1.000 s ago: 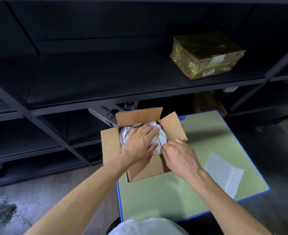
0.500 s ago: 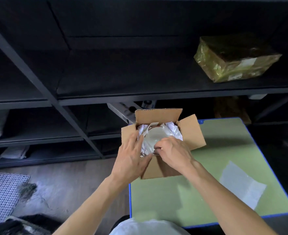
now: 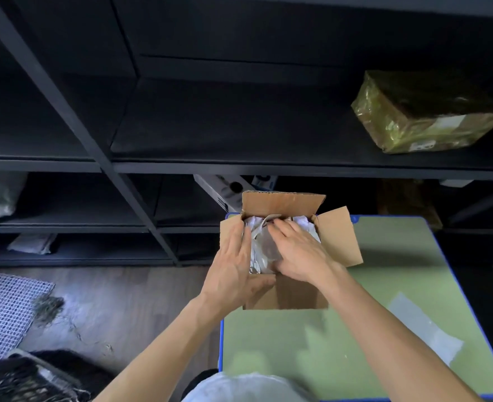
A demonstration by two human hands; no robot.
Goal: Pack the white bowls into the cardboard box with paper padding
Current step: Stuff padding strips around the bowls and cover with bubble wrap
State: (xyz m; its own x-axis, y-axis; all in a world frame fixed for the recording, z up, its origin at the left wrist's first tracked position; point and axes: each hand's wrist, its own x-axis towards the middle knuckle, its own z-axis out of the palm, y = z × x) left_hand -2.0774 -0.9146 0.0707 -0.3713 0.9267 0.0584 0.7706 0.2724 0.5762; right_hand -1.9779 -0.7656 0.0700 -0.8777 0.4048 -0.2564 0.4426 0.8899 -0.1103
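Right hand moved onto paper padding, left hand flanks box, fingers all straight.

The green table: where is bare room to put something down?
Free: the green table, its near stretch between the cardboard box and the front edge, left of the white sheet. Crowded: the box's inside, full of paper padding, left hand at its side, right hand on top.

Left grip flat, right grip splayed
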